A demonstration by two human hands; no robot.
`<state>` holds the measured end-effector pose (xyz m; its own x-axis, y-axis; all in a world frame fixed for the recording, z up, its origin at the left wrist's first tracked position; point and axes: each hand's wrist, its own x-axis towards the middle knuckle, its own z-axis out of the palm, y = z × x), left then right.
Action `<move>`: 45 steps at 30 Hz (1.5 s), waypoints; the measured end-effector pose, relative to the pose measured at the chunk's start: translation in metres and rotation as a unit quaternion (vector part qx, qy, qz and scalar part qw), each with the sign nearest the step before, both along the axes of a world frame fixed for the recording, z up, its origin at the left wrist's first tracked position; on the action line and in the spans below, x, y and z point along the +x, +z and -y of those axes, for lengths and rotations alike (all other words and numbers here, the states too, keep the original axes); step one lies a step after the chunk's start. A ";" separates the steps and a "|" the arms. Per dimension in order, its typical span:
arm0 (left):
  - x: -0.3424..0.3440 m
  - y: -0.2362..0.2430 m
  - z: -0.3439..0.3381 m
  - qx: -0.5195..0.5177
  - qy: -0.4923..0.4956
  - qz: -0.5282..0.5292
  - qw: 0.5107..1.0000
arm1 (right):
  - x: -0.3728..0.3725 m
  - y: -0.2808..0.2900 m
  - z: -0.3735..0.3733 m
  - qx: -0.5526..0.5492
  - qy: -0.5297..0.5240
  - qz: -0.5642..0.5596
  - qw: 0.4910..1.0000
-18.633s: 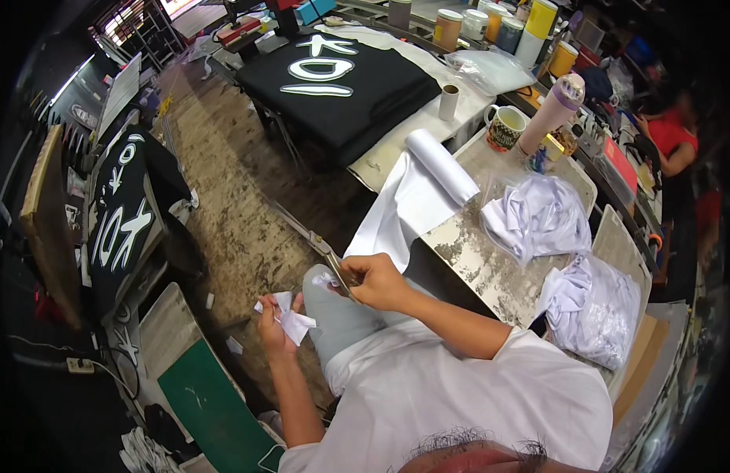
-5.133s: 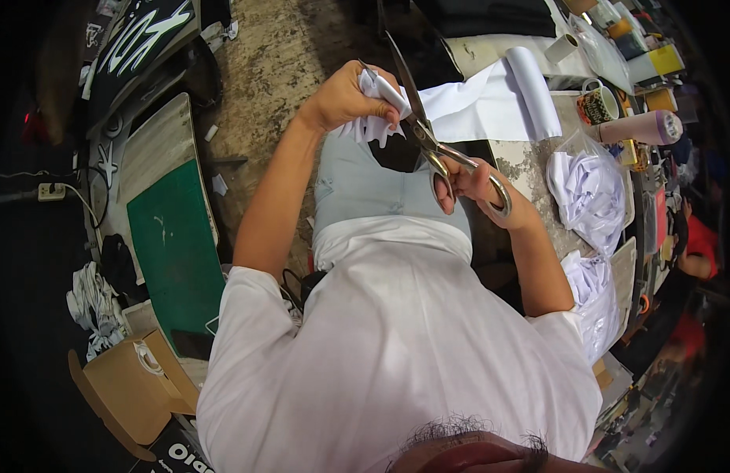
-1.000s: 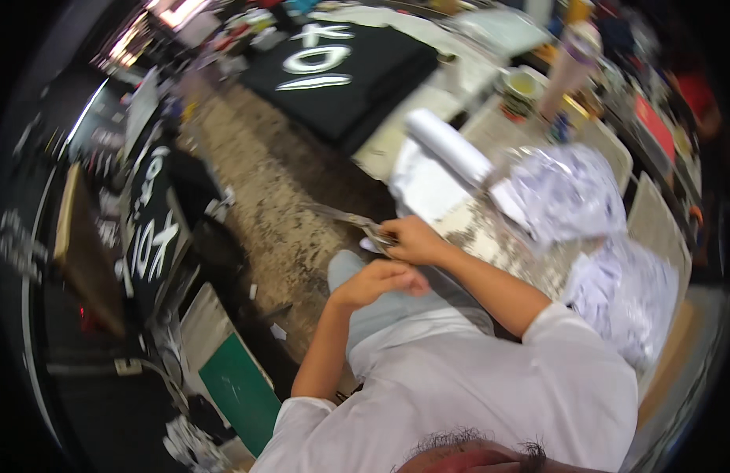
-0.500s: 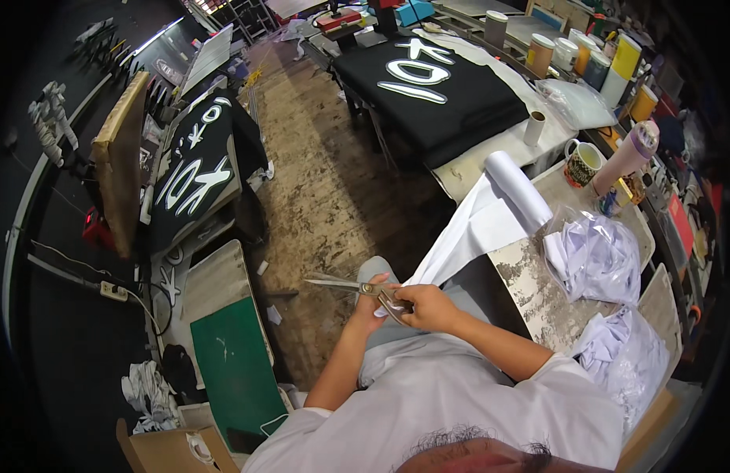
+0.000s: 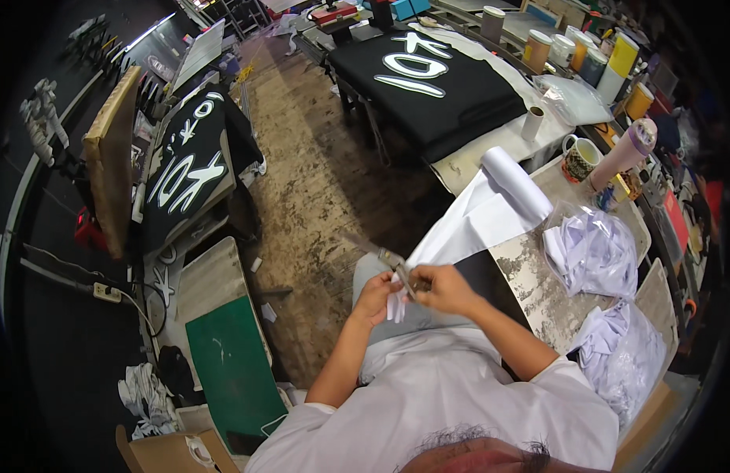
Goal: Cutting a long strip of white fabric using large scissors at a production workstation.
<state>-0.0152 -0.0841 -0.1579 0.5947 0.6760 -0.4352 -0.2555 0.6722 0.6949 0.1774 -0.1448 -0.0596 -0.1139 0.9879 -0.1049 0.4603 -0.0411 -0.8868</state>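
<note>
My left hand is closed on a small white cloth piece that hangs from my fingers over my light grey trousers. My right hand grips metal scissors right beside it, their blades blurred and angled up to the left. A long white cloth stretches from near both hands to its roll on the worn board at my right. On that side are two clear bags of crumpled white cloth.
Black printed garments lie on platens ahead and left. A wooden frame stands upright at left, above a green mat. A mug, pink bottle, cardboard tube and several tubs crowd the right.
Since half a second ago the scissors have swung from nearly level to pointing up-left, and more of the white piece shows below my left fingers. Earlier my hands were higher in view.
</note>
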 end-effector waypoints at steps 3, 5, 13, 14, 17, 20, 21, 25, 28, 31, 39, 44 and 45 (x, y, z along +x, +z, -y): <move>-0.010 0.009 -0.006 0.020 0.052 -0.031 0.998 | 0.040 0.032 -0.032 0.075 -0.025 0.031 0.996; -0.020 0.015 -0.007 0.026 0.091 -0.007 0.996 | 0.072 0.054 -0.052 0.144 -0.112 0.153 0.971; -0.031 0.041 -0.018 0.065 0.140 -0.026 0.988 | 0.199 0.057 -0.095 0.005 -0.349 0.341 0.873; -0.033 0.044 -0.019 0.064 0.159 -0.028 0.985 | 0.205 0.046 -0.093 0.008 -0.342 0.344 0.874; -0.042 0.061 -0.027 0.096 0.175 -0.001 0.980 | 0.201 0.023 -0.086 0.019 -0.317 0.398 0.861; -0.042 0.079 -0.030 0.112 0.186 0.021 0.976 | 0.192 0.022 -0.088 0.002 -0.354 0.373 0.858; -0.042 0.083 -0.030 0.133 0.201 0.033 0.970 | 0.190 0.020 -0.086 0.003 -0.384 0.348 0.855; -0.064 0.113 -0.021 0.268 0.224 0.137 0.927 | 0.191 0.021 -0.088 0.001 -0.430 0.321 0.844; -0.090 0.120 -0.029 0.380 0.085 0.209 0.897 | 0.190 0.015 -0.091 0.004 -0.422 0.327 0.846; -0.079 0.133 -0.026 0.315 0.177 0.117 0.925 | 0.202 0.006 -0.093 -0.006 -0.413 0.320 0.853; -0.091 0.112 -0.034 0.142 0.228 0.403 0.875 | 0.182 0.031 -0.079 -0.061 -0.345 0.294 0.889; -0.097 0.142 -0.037 0.188 0.218 0.448 0.846 | 0.168 0.035 -0.081 -0.063 -0.384 0.311 0.867; -0.100 0.149 -0.036 0.187 0.218 0.448 0.847 | 0.168 0.035 -0.082 -0.064 -0.384 0.311 0.867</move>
